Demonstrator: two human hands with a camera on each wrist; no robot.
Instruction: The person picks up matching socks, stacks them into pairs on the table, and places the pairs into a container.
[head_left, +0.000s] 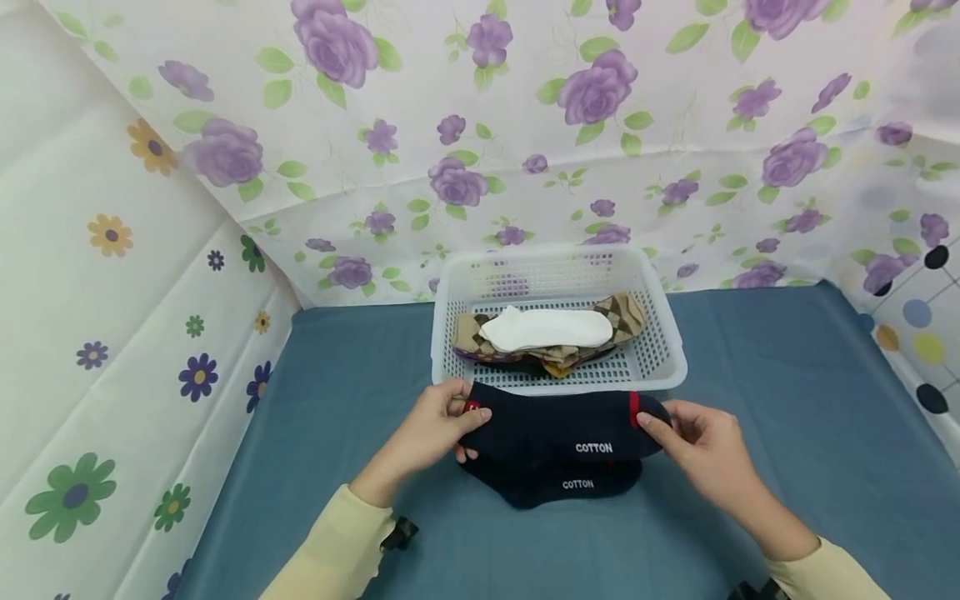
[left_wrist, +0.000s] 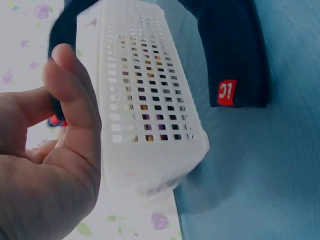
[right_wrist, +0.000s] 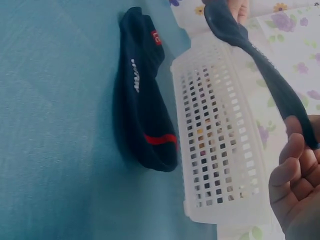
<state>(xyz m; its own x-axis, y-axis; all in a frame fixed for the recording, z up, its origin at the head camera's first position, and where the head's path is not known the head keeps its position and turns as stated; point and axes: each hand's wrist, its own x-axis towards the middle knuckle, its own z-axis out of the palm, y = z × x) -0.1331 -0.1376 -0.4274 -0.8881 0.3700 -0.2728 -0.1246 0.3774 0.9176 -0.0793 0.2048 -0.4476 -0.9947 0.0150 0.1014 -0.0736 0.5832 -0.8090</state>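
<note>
A navy sock point(head_left: 555, 421) with a red stripe and white "COTTON" lettering is stretched sideways between both hands, raised above the table. My left hand point(head_left: 442, 425) pinches its cuff end, near a small red label. At the toe end, my right hand point(head_left: 701, 437) pinches it between thumb and fingers. Below lies a matching navy sock point(head_left: 540, 487), flat on the cloth and partly hidden by the held one in the head view. The right wrist view shows that lying sock point(right_wrist: 142, 100) whole, with its red label and toe stripe.
Behind the socks stands a white perforated plastic basket point(head_left: 671, 354). It contains a folded white sock point(head_left: 551, 329) on top of brown patterned socks point(head_left: 626, 317) and darker ones. Blue cloth point(head_left: 360, 375) covers the table, with flowered sheets point(head_left: 405, 100) hanging at the back and sides.
</note>
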